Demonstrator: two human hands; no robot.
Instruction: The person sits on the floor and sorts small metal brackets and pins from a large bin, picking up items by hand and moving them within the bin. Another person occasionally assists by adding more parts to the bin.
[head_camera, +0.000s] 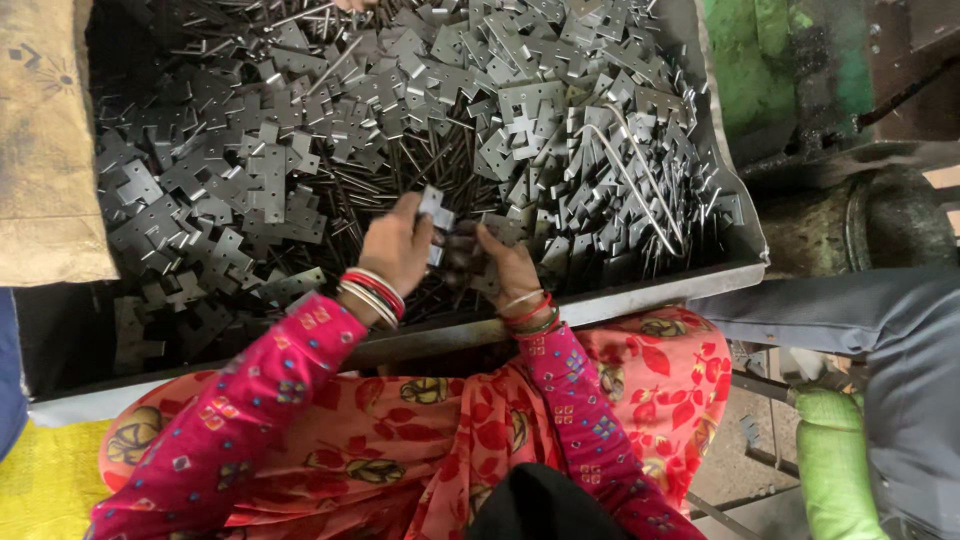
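At the left edge of the frame a tan sack (45, 150) with a dark printed mark hangs beside the tray (640, 295) of grey metal plates (270, 180) and thin rods. Centre frame, the left hand (395, 245) has its grip closed on one small plate (436, 208), held upright just above the heap. The right hand (500, 258) lies just right of it, fingers curled on darker pieces; what it grasps I cannot tell. Far right, a green glove (830, 460).
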